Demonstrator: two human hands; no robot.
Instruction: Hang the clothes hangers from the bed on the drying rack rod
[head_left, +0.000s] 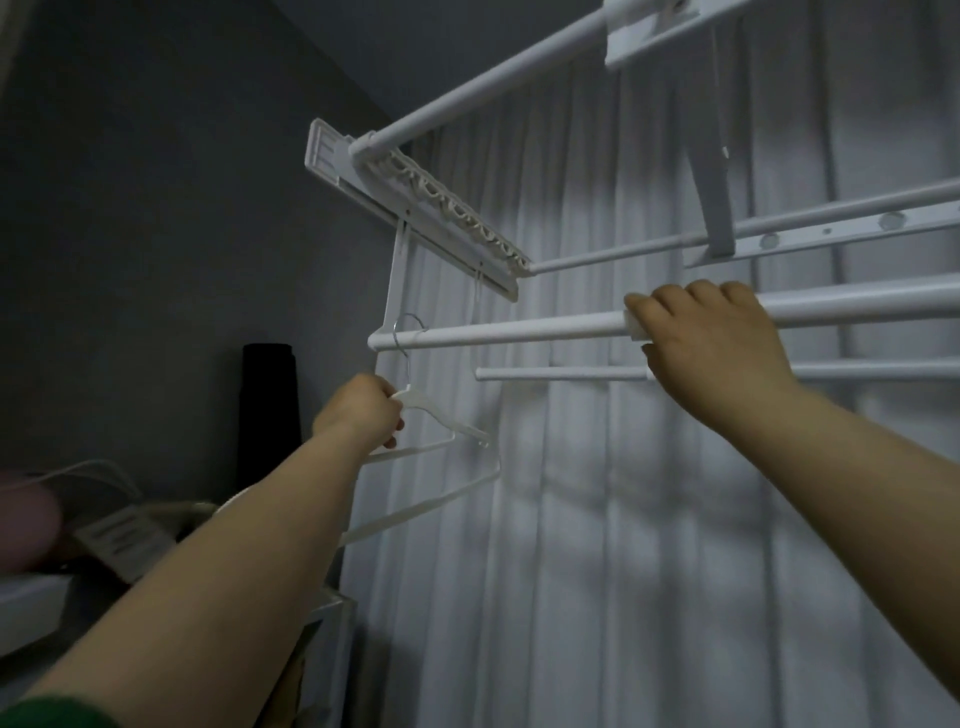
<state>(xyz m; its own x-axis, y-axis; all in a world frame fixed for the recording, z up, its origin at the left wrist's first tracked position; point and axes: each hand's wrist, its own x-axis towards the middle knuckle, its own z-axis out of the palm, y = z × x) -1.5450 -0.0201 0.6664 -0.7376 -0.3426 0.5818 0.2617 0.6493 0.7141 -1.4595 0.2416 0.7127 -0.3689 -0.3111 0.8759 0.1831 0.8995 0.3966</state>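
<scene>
A white clothes hanger (441, 421) hangs by its metal hook over the left end of the white drying rack rod (509, 330). My left hand (361, 410) grips the hanger's left shoulder just below the hook. Further right, my right hand (717, 343) curls round the same rod, fingers over the top and thumb below. The hanger's lower bar (426, 506) slants down to the left behind my left forearm. The bed is out of view.
A thinner rod (561, 373) runs just below and behind the gripped one. More rack rods and a bracket (415, 208) hang above. White curtains (571, 519) fill the background. A dark cylinder (270, 410) and cluttered shelves (119, 535) stand at the left.
</scene>
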